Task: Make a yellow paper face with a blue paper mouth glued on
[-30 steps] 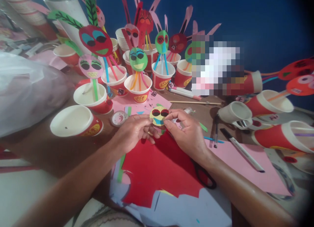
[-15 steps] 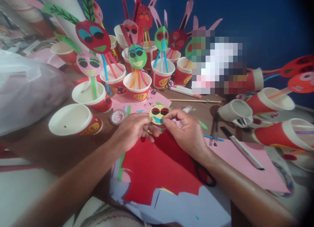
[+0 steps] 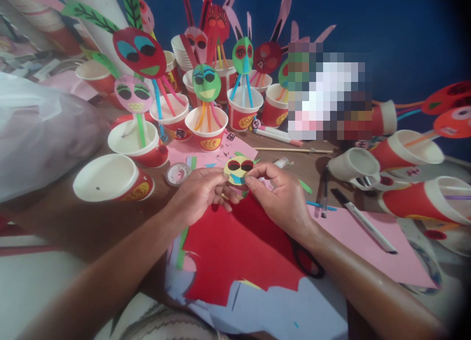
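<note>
Between my two hands is a round yellow paper face [image 3: 236,169] with dark oval eyes, red lids and a blue mouth. My left hand [image 3: 200,193] pinches its left edge between thumb and finger, the other fingers curled below. At its lower right edge, my right hand [image 3: 277,193] grips it with thumb and fingertips, close to the blue mouth. Beneath the hands lies a cut sheet of red paper [image 3: 243,247] over pale blue paper [image 3: 312,310]. Black scissor handles [image 3: 311,264] stick out under my right forearm.
Red-and-white paper cups [image 3: 206,126] with paper faces on coloured straws stand along the back. A tape roll [image 3: 178,173] lies left of my hands. To the right are a marker [image 3: 366,222], pink paper [image 3: 371,247] and a white mug [image 3: 353,166]. A plastic bag [image 3: 44,134] bulges at left.
Almost nothing differs. Both hands keep their hold on the yellow paper face, which stays in the same place; the view has shifted very slightly.
</note>
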Motion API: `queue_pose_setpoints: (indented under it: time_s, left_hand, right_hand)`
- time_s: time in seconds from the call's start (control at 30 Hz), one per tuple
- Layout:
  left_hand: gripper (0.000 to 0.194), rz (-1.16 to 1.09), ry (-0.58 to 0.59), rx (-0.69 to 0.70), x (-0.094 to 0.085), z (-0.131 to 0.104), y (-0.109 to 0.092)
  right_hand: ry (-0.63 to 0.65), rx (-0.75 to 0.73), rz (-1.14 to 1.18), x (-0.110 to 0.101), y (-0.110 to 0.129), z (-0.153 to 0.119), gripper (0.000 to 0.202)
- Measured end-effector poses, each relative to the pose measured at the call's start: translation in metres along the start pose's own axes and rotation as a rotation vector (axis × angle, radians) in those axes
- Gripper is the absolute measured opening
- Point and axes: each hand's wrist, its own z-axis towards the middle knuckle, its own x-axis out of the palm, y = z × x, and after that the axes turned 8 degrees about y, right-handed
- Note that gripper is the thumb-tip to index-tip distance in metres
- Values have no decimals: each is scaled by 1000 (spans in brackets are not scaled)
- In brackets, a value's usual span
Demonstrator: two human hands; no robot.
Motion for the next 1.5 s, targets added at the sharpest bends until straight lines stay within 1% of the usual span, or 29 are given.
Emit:
queue_pose_setpoints:
  time_s: [0.2,0.63,0.9,1.1,1.17,1.5]
  left_hand:
    - [15,-6,8,-1,1,1,0]
    - [13,-16,-1,-3,1,0,1]
    - [14,-36,16,1,1,0,1]
    - [9,32,35,0,1,-2,0]
    - [11,56,38,-3,1,-3,0]
    - [13,62,-27,-1,4,1,1]
  right_hand:
    - [-11,22,2,2,-1,0,8]
    - [-23,20,-15,3,0,0,9]
    - [-37,28,-38,3,-1,-2,8]
    - [-37,34,-41,3,-1,-1,8]
    - [-39,29,-39,4,0,-1,8]
    - [-35,33,-4,6,0,-2,9]
